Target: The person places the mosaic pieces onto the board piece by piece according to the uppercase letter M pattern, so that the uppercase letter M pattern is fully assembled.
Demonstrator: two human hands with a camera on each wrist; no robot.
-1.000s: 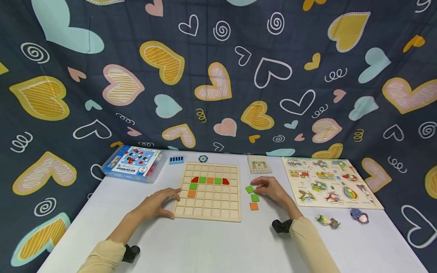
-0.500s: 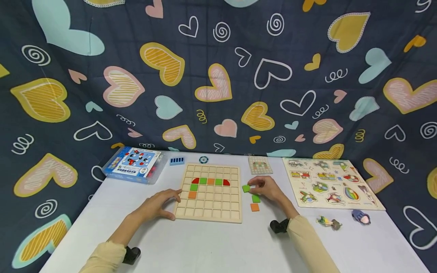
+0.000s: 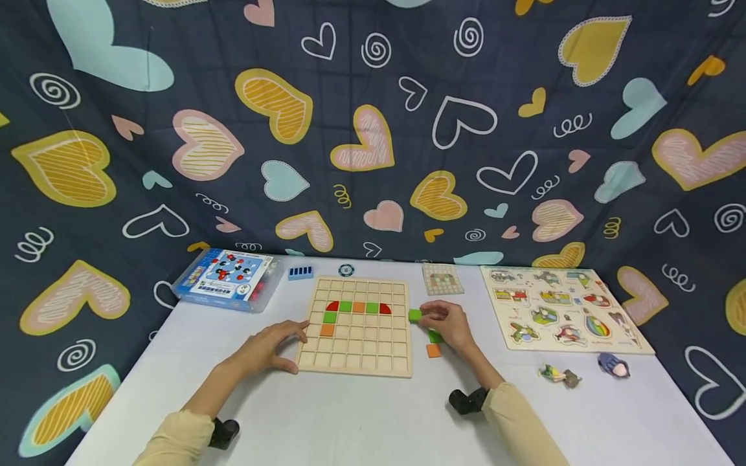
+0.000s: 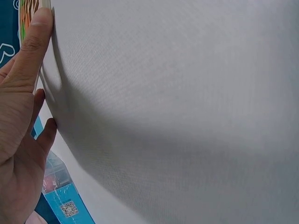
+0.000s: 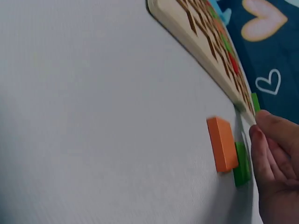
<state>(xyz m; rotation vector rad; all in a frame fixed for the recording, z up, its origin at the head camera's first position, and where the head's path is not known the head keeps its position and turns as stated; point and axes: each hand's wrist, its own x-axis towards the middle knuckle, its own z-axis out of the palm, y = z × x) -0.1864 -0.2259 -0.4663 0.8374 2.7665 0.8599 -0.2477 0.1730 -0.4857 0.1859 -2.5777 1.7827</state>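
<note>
A wooden grid board [image 3: 373, 370] lies mid-table, with several red, green and orange pieces set in its cells along one row and down the left side. At its left edge my left hand [image 3: 269, 351] rests, thumb near the front corner and fingers spread along the side. My right hand [image 3: 453, 323] pinches a green square tile [image 3: 414, 315] just beside the board's right edge; in the right wrist view that green tile [image 5: 255, 102] shows above the fingertips. Below this hand lie another green tile [image 3: 434, 336], partly covered by it, and an orange tile [image 3: 434, 351].
A small pattern card [image 3: 441, 279] lies behind the right hand. Farther right are a picture puzzle board [image 3: 574, 310] and small figures [image 3: 559, 376]. At the back left stand a clear boxed set [image 3: 227, 278], a blue piece [image 3: 300, 273] and a round token [image 3: 346, 270].
My right hand has lifted the green tile from beside the others and carried it left to the board's right edge. The left hand stays at the board's left side.
</note>
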